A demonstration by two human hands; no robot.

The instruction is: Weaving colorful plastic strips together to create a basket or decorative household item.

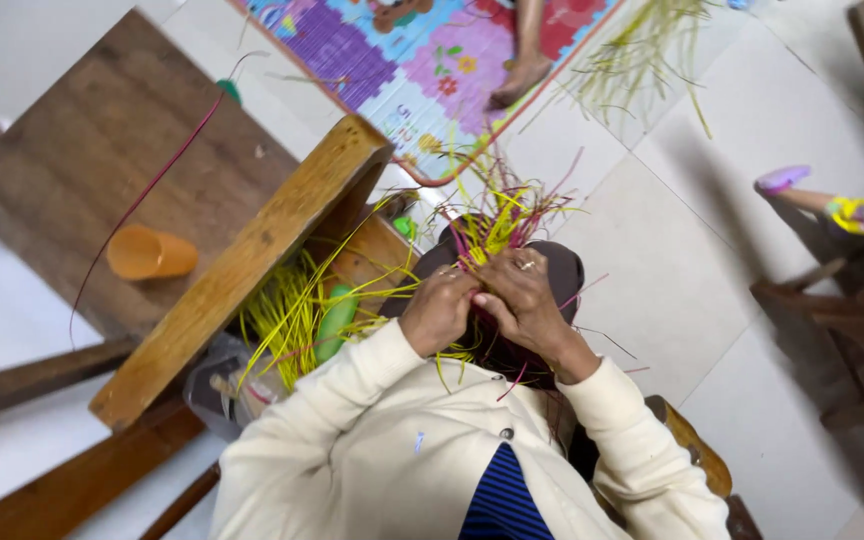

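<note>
Wooden worktop (102, 160) lying beside person, carrying orange cup (150, 253). Strip bundle (497, 225), yellow and pink, sitting on lap, ends fanning outward. Left hand (439, 310) and right hand (520, 297) pressing together, pinching strips, seemingly keeping weave tight.

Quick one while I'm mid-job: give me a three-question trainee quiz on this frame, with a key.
1. True or false: both hands grip one bundle of yellow and pink strips.
2. What lies on the wooden table? A) an orange cup B) a blue bowl C) a white plate
3. What covers the person's arms?

Key:
1. True. The left hand and right hand close on the bundle of strips over the lap.
2. A. The orange cup lies on its side on the wooden table.
3. Cream cardigan sleeves.
</note>
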